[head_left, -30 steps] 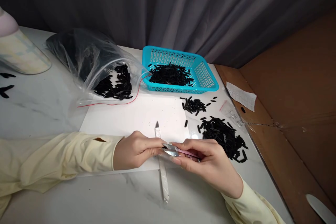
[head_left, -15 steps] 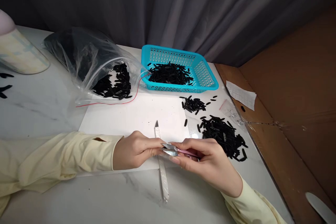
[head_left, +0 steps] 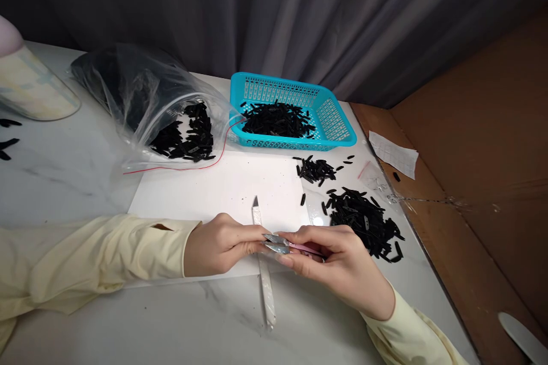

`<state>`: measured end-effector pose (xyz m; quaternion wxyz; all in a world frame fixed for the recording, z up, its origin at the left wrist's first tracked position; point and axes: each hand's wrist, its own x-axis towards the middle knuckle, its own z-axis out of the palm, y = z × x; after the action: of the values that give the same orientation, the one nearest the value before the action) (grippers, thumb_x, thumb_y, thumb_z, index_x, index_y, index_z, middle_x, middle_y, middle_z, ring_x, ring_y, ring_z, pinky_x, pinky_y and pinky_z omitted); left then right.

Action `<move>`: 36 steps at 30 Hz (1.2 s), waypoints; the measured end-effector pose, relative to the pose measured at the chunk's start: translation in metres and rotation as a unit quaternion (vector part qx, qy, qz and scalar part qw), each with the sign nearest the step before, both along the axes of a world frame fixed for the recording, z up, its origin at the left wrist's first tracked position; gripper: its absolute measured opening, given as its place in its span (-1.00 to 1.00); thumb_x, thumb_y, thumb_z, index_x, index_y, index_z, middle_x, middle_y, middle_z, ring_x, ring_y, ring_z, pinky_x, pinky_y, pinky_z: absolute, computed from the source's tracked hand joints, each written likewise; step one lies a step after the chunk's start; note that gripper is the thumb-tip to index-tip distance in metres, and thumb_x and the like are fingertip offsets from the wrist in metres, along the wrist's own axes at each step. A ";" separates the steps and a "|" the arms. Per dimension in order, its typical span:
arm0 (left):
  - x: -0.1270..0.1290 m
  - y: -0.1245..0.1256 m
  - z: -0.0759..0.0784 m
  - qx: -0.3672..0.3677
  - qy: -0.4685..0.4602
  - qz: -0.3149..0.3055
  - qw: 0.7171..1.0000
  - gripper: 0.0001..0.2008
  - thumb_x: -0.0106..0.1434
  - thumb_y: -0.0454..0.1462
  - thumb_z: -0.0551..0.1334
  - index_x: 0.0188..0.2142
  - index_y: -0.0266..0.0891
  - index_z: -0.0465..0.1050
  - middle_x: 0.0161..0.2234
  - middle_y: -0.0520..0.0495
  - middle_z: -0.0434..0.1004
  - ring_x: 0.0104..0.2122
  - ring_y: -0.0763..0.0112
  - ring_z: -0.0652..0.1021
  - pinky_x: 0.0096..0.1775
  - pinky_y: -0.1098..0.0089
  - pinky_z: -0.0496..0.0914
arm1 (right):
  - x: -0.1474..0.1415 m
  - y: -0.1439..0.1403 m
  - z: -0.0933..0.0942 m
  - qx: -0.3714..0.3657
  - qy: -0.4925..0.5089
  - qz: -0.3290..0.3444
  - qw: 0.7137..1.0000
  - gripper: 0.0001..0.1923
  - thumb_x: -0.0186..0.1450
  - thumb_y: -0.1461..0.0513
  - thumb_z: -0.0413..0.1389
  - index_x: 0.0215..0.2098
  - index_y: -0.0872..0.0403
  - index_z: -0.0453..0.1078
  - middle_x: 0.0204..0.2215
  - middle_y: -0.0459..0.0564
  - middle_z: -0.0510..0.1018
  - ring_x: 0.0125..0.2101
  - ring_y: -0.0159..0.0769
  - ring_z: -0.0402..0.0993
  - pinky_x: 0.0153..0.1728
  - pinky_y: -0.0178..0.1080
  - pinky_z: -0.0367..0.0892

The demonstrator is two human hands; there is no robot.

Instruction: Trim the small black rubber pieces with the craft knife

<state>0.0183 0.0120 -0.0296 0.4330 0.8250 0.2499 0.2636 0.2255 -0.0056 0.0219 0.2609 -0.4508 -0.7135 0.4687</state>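
My left hand [head_left: 220, 251] and my right hand [head_left: 338, 265] meet over the front edge of a white sheet [head_left: 222, 191]. Between their fingertips they pinch a small silvery clip [head_left: 276, 243]. A pink tool [head_left: 306, 249] lies under the fingers of my right hand. A long white strip with a pointed tip [head_left: 264, 265] lies on the table beneath the hands. Just right of my right hand lies a heap of small black parts [head_left: 363, 222].
A teal basket [head_left: 334, 120] with black parts stands at the back. Left of it lies an open clear bag [head_left: 145, 97] spilling black parts. A smaller black heap [head_left: 315, 171], a paper slip [head_left: 394, 155], a brown cardboard wall [head_left: 483, 142] and a pale container [head_left: 29, 88] are around.
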 end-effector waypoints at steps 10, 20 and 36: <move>-0.001 0.000 0.002 -0.004 0.010 0.000 1.000 -0.74 0.31 -0.36 -0.01 -0.16 -0.30 0.45 -0.61 0.06 0.35 -0.67 0.57 0.17 -0.58 0.57 0.13 | 0.000 0.000 0.001 -0.014 -0.005 0.003 1.000 -0.86 0.13 0.24 0.21 -0.44 0.21 0.50 -0.70 -0.19 0.22 -0.67 -0.53 0.02 -0.68 -0.42 0.01; -0.001 0.000 0.001 -0.012 0.006 -0.002 1.000 -0.74 0.31 -0.35 -0.01 -0.17 -0.24 0.45 -0.58 0.05 0.39 -0.67 0.57 0.19 -0.58 0.56 0.13 | 0.001 0.001 0.002 -0.009 -0.015 -0.002 1.000 -0.85 0.13 0.23 0.21 -0.46 0.20 0.49 -0.71 -0.19 0.23 -0.67 -0.53 0.01 -0.69 -0.43 0.02; 0.002 0.000 0.003 -0.003 0.017 0.019 1.000 -0.76 0.32 -0.26 0.01 -0.30 -0.23 0.44 -0.64 0.09 0.28 -0.68 0.57 0.11 -0.61 0.51 0.07 | 0.008 0.005 0.008 0.025 -0.021 -0.048 0.998 -0.87 0.12 0.21 0.21 -0.43 0.15 0.51 -0.57 -0.05 0.56 -0.66 -0.46 0.32 -0.68 -0.42 0.23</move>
<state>0.0200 0.0116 -0.0265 0.4264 0.8230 0.2737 0.2569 0.2335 -0.0009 0.0296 0.2792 -0.4874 -0.7080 0.4281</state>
